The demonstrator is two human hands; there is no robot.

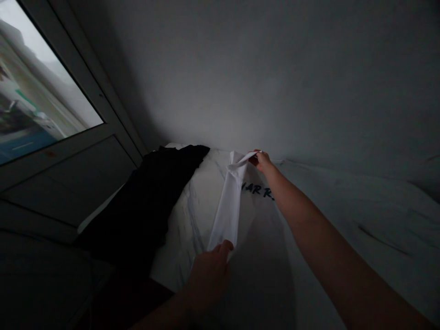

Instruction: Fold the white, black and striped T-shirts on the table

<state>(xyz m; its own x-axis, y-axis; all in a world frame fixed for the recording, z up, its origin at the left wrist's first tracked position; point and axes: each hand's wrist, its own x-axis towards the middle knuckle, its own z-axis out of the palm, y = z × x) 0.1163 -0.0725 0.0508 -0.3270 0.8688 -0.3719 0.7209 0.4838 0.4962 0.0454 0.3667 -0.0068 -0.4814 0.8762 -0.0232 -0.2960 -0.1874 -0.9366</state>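
White cloth (pixel 224 215): a long, narrow band over the marbled table (pixel 187 211), running from the near hand up to the far one, its upper end folded over and turned toward the right.
Left hand (pixel 210 270): closed on the lower end of the white cloth, thumb on top; the fingers underneath are hidden.
Right hand (pixel 260 160): pinches the turned-over upper edge of the white cloth between thumb and fingers, near the wall (pixel 254 82).
Lettering (pixel 258 189): dark capitals, "ARR" readable, on pale fabric just right of the band and partly covered by the right forearm; whether that fabric and the band are one piece, I cannot tell.
Black cloth (pixel 151 206): spread in loose folds on the left part of the table, apart from the white cloth, its lower part lost in shadow.
Door (pixel 68 183): at the left, with a bright glass pane (pixel 44 82) in its upper part.
Light: dim, details at the bottom hard to read.
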